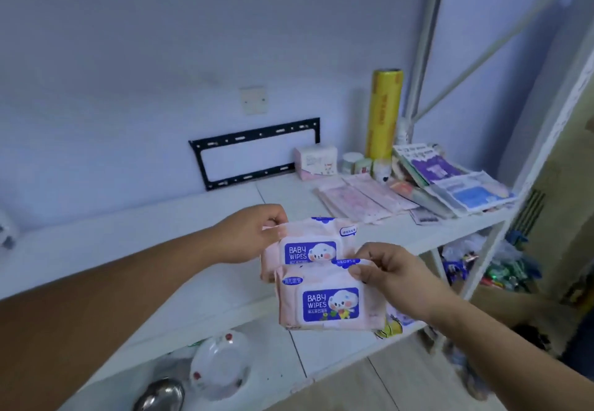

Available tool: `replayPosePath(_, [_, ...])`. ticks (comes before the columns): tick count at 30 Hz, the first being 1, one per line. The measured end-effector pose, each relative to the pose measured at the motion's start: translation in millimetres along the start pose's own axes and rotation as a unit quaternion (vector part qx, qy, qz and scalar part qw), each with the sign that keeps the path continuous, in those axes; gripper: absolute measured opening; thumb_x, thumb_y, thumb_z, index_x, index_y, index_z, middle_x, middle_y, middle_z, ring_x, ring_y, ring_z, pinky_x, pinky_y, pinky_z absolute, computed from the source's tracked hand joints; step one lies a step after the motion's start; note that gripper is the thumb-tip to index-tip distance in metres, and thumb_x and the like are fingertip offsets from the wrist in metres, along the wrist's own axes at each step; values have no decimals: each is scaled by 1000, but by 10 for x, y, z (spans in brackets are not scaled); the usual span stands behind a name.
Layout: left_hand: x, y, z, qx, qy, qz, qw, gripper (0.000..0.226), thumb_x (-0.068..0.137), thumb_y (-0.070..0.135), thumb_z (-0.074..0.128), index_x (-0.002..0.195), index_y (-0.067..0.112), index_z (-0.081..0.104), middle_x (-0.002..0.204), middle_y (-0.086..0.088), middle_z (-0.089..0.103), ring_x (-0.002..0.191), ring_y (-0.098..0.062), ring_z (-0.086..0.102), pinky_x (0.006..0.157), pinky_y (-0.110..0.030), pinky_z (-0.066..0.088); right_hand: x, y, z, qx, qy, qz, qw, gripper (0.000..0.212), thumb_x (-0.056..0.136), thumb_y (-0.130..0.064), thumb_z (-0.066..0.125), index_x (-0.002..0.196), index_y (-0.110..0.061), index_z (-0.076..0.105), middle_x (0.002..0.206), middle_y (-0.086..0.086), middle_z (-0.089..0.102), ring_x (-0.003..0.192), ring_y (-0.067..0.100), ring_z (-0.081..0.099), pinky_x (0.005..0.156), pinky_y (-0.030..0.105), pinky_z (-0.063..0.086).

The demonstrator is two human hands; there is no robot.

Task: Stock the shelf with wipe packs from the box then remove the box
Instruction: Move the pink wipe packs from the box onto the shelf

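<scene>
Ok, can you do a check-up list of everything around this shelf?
Surface: white shelf, goods at its right end.
Job's things: upper pack and lower pack of baby wipes, held in the air; box not seen.
Clutter: yellow roll, tissue box, flat packets on top; plate and metal bowl below.
Hands: left hand pinches upper pack; right hand pinches lower pack.
Cables: nothing seen.
Surroundings: pale wall, black bracket.

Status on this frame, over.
Left hand pinches upper wipe pack. Right hand pinches lower wipe pack. Neither on shelf yet. Box out of view.
</scene>
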State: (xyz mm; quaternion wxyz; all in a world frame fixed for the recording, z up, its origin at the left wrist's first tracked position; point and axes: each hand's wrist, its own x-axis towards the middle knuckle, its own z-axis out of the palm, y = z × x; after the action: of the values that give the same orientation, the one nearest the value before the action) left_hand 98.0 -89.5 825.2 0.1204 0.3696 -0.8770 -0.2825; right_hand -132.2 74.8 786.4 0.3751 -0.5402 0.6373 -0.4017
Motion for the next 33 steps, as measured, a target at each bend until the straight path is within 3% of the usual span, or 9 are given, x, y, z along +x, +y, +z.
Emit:
replayPosePath(4, [-380,-672,-526,-15,45,-63,997,14,98,31,55,85,31,58,90,13,67,83,-14,63,74,-37,54,501,-322,614,-45,-38,-27,998,20,97,-23,63,78,-20,65,80,1,76,72,23,73,63,41,51])
replayPosePath(8, [-583,-1393,-972,-28,65,-111,991,13,99,32,55,87,27,58,89,6,70,81,-19,64,75,-45,57,1082,-556,1219,-58,-69,-51,995,18,96,-21,64,79,-17,64,82,5,76,71,19,71,65,35,51])
replayPosePath(10, [-631,-1759,-1188,-32,74,-130,988,14,99,31,55,86,29,58,93,5,71,86,-21,66,73,-42,57,1386,-652,1513,-58,-80,-52,994,19,96,-22,65,77,-18,64,82,4,76,73,23,72,65,34,50])
replayPosePath(14, [-673,-2494,-1632,-35,89,-161,982,14,100,31,54,86,27,57,97,0,73,94,-26,69,71,-38,57,1968,-838,2138,-43,-96,-46,993,22,96,-21,64,74,-20,63,80,1,75,70,11,69,63,27,50])
replayPosePath(19, [-731,-3304,-2115,-25,104,-193,975,14,100,24,54,87,20,57,94,-8,71,79,-19,64,66,-35,55,2596,-1058,2950,-26,-118,-55,991,24,96,-17,65,72,-19,61,69,-9,69,63,7,62,57,19,46])
replayPosePath(23, [-804,-3807,-2414,-33,114,-225,967,14,100,22,53,89,15,57,92,-9,69,81,-21,63,74,-42,57,2932,-1181,3499,-19,-137,-59,989,24,95,-20,66,71,-21,61,73,-10,71,66,7,64,60,22,47])
replayPosePath(29, [-861,-4374,-2622,-13,114,-279,953,15,101,25,52,91,15,58,98,-10,71,90,-26,68,79,-45,58,3307,-1334,4099,-36,-176,-63,982,19,96,-21,65,77,-21,64,94,6,77,80,21,71,69,28,53])
replayPosePath(33, [-899,-4654,-2723,-7,109,-286,952,17,100,29,55,89,17,58,95,-10,68,87,-25,63,84,-51,56,3504,-1410,4394,-39,-190,-63,979,18,97,-22,63,79,-23,64,90,1,74,76,15,67,66,24,50])
